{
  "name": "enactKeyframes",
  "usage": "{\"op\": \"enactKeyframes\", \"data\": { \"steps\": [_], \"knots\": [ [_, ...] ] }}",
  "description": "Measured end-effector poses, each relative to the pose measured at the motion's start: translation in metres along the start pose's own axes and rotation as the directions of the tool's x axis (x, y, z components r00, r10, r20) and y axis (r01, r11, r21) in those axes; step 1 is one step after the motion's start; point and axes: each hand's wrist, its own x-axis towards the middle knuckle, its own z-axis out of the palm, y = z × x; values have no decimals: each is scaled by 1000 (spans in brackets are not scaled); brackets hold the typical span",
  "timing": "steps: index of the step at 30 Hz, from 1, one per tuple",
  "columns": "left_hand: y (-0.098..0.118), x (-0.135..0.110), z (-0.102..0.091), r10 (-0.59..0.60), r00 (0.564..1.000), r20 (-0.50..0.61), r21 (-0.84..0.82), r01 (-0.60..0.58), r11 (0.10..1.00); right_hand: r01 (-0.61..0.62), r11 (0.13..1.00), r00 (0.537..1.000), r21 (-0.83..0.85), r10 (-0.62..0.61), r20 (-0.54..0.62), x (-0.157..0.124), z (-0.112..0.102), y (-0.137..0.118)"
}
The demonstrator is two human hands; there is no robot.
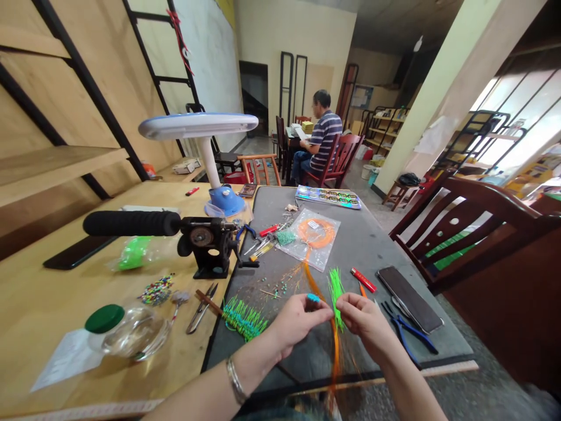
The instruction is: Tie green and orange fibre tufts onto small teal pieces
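My left hand (300, 320) is closed in a pinch, with a turquoise wrap (312, 297) around one finger. What it pinches is too small to make out. Close by on the right, my right hand (364, 320) also pinches, its fingertips over a bundle of bright green strands (335, 285). I cannot tell whether it grips any of them. Loose orange fibres (336, 351) run beneath and between the hands. Left of my left hand lies a stick (209, 302) with a row of green strands tied with turquoise pieces (245, 318).
Blue-handled pliers (407, 333), a phone (409, 298) and a red lighter (363, 279) lie right. Beyond the hands is a bag with an orange coil (315, 233). Leftward are a black clamp device (210, 245), scissors (202, 309) and a glass jar (135, 333). A person (322, 137) sits farther back.
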Motion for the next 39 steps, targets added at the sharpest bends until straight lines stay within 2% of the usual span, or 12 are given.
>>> {"op": "enactKeyframes", "data": {
  "steps": [6, 9, 11, 12, 13, 17, 22, 25, 29, 31, 34, 39],
  "knots": [
    [1, 4, 3, -28, 998, 52, -49, 30, 998, -5, 1000, 999, -13, 6, 51, -2, 8, -1],
    [1, 4, -2, -107, 993, 51, -60, 110, 992, 101, 972, 995, -211, -101, 11, 4, -3, -1],
    [0, 5, -5, -147, 988, 45, -121, 152, 981, 189, 849, 960, -494, -266, -90, 14, -21, -2],
    [0, 6, -7, -150, 988, 42, -158, 154, 975, 176, 716, 905, -675, -387, -175, 21, -32, -2],
    [0, 7, -8, -143, 989, 36, -198, 147, 969, 81, 554, 857, -828, -463, -226, 29, -44, -2],
    [2, 10, -12, -126, 992, -18, -344, 112, 932, -26, 428, 824, -903, -502, -262, 62, -77, 0],
    [6, 14, -18, -127, 990, -65, -447, 84, 891, -28, 397, 819, -917, -518, -249, 82, -83, 6],
    [11, 18, -22, -112, 990, -90, -473, 56, 879, -11, 444, 768, -896, -570, -292, 80, -78, 10],
    [16, 21, -26, -106, 989, -99, -526, 38, 849, 25, 470, 669, -882, -664, -334, 72, -68, 16],
    [15, 21, -27, -99, 989, -106, -541, 26, 841, 57, 436, 653, -898, -697, -296, 67, -65, 17],
    [13, 20, -30, -105, 989, -106, -546, 30, 837, 140, 358, 697, -923, -698, -164, 54, -66, 13],
    [12, 19, -32, -123, 988, -92, -558, 51, 828, 332, 44, 803, -942, -537, 257, 35, -68, 6]
  ]
}}
